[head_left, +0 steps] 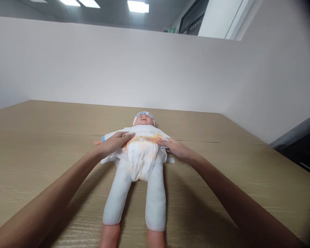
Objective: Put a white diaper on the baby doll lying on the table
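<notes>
A baby doll lies on its back with its head at the far end and its legs toward me. It wears a white cap marked "Happy", a white top and white leg coverings. A white diaper with an orange patterned waistband is drawn up between its legs over the belly. My left hand grips the waistband's left corner, thumb on top. At the right corner my right hand pinches the edge, fingertips partly hidden. White side tabs stick out, unfastened, beneath both hands.
The doll rests on a wide wood-grain table with a thin seam running across it. A pale partition wall stands behind the table and continues on the right. A dark object is at the right edge.
</notes>
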Tool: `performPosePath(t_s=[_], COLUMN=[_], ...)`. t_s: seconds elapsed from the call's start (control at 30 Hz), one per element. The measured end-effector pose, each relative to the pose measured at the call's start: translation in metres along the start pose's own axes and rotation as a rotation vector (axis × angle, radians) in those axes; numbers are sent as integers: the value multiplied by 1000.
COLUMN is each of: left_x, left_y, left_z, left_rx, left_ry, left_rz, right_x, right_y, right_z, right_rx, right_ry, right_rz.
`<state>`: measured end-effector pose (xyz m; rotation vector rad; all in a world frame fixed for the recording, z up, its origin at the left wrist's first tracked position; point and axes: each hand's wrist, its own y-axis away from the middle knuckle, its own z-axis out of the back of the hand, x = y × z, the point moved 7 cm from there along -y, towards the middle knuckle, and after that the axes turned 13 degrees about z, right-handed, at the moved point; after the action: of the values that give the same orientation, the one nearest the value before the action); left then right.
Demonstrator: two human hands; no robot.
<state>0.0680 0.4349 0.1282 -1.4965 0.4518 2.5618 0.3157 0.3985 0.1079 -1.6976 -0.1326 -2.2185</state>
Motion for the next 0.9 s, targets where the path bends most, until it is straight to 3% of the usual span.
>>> performPosePath(t_s=[0.07, 0.13, 0.27, 0.33, 0.4, 0.47, 0.53, 0.6, 0.67, 0.77, 0.9], left_x=[2, 0, -17, -35, -56, -75, -89, -92, -88, -80, -74], left_y=[3, 1, 1, 11, 24, 37, 45, 46, 42, 36, 34], left_z=[2, 6, 19, 20, 10, -12, -40, -66, -83, -92, -89], left_rx=[-1, -48, -297, -441, -510, -446, -304, -196, -164, -177, -177], left_ry=[-33, -91, -328, -445, -508, -519, -530, -580, -656, -728, -695], left_rz=[32, 9, -130, -259, -411, -553, -655, -676, -645, -611, -593], right_x=[11, 19, 31, 29, 19, 9, 0, -6, -10, -18, -28], right_y=[9, 15, 33, 49, 64, 75, 80, 82, 82, 82, 85], right_z=[-2, 4, 25, 25, 20, 14, 8, 5, 4, 9, 17], right_rx=[60, 27, -264, -356, -381, -370, -343, -319, -314, -312, -293], right_ry=[10, 152, 651, 773, 809, 846, 895, 938, 952, 911, 868], right_rz=[10, 47, 145, 169, 178, 191, 214, 243, 247, 158, -26])
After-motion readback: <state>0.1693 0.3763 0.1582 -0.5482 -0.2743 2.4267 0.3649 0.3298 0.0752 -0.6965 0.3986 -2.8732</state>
